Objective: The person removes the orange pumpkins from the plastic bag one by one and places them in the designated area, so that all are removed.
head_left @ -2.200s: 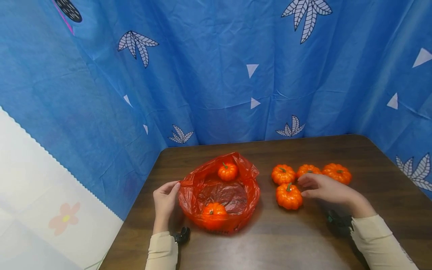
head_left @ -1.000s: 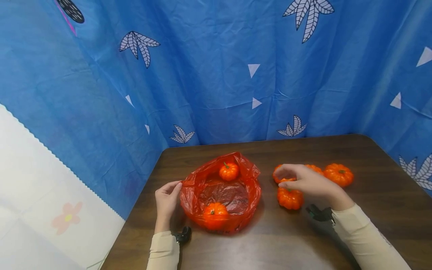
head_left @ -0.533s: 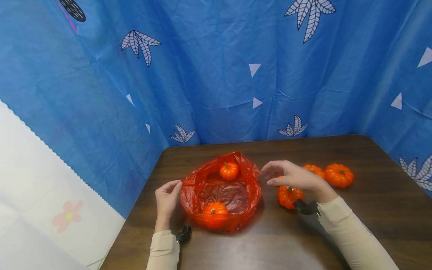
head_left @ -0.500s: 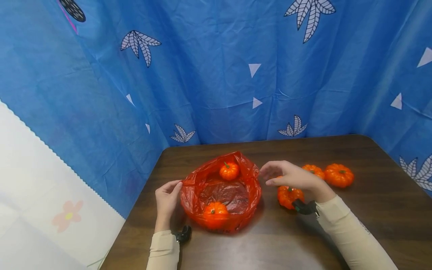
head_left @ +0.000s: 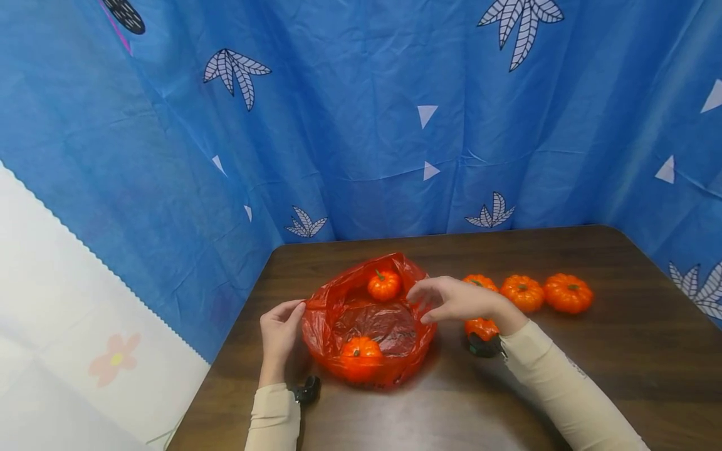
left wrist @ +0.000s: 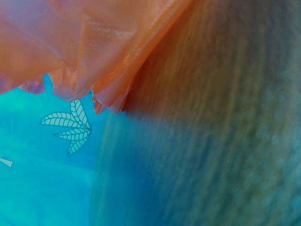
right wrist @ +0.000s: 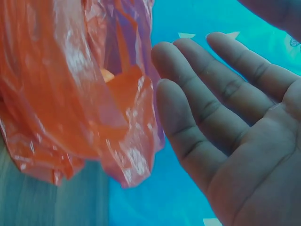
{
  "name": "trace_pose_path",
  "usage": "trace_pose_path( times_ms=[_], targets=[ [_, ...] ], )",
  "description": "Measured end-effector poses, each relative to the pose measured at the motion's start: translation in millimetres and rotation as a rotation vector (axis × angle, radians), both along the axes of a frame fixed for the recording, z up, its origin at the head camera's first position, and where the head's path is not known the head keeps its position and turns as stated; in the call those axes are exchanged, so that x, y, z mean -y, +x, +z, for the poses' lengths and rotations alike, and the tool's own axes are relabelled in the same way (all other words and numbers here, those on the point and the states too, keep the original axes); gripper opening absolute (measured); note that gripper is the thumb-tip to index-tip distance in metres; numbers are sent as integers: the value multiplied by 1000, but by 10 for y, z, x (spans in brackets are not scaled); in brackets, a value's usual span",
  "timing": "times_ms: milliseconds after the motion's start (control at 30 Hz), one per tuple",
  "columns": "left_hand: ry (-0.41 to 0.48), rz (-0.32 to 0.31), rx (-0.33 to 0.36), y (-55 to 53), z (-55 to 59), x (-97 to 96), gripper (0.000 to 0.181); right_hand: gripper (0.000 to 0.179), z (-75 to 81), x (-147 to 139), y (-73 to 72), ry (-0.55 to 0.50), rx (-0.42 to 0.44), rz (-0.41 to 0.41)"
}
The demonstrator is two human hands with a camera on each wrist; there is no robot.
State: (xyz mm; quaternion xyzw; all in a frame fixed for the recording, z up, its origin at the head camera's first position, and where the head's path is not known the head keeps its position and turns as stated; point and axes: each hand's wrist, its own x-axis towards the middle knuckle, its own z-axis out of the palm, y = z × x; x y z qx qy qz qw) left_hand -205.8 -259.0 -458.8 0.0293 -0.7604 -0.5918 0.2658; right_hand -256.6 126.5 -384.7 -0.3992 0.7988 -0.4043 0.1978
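In the head view, a thin red plastic bag (head_left: 397,369) sits on the table with its mouth spread wide. My left hand (head_left: 277,332) pinches its left rim between thumb and fingers. Two small orange pumpkins are inside, one at the back (head_left: 384,285) and one at the front (head_left: 362,348). My right hand (head_left: 459,299) hovers over the bag's right rim, its fingers loosely bent and holding nothing. In the right wrist view those fingers (right wrist: 216,94) are apart from the crumpled bag (right wrist: 70,108). The left wrist view shows bag film (left wrist: 108,37) but no hand.
Right of the bag, several more orange pumpkins lie on the brown wooden table (head_left: 417,413). A pumpkin (head_left: 522,292) and another one (head_left: 568,293) stand in plain sight; two nearer ones are partly behind my right arm. A blue patterned curtain (head_left: 366,125) hangs behind the table.
My right hand has moved left from beside the pumpkins, over them, to the bag's right rim, carrying nothing. My left hand keeps its pinch on the bag. The pumpkins have stayed put.
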Motion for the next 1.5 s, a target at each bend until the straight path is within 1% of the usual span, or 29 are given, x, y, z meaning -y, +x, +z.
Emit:
trace_pose_path(
  times_ms=[100,200,400,533,667,800,967,1100,1233,1400,1500],
  targets=[
    [1,-1,-2,0,1,2,14,40,-25,85,-12,-3,-9,14],
    [2,-8,-20,7,1,2,14,38,-52,168,-24,-11,-35,36],
    [4,-26,-54,16,1,8,14,39,-76,317,-31,-24,-5,64],
    [9,-19,-41,26,25,5,13,41,-65,399,-29,-19,12,73],
    [16,-16,-15,47,73,-9,12,43,-52,461,-40,-19,25,90],
    [22,-22,-10,61,101,-15,12,43,-47,521,-68,-5,11,105],
    [29,-14,-19,41,57,6,13,43,-45,589,-106,26,30,117],
    [15,-18,-49,18,15,23,14,45,-29,627,-117,48,40,124],
    [8,-24,-63,9,12,26,15,45,-4,682,-123,56,41,138],
    [17,-25,-32,16,19,28,15,42,-21,761,-169,65,64,198],
    [22,-27,-30,26,13,31,15,41,-53,804,-191,83,77,244]
  ],
)
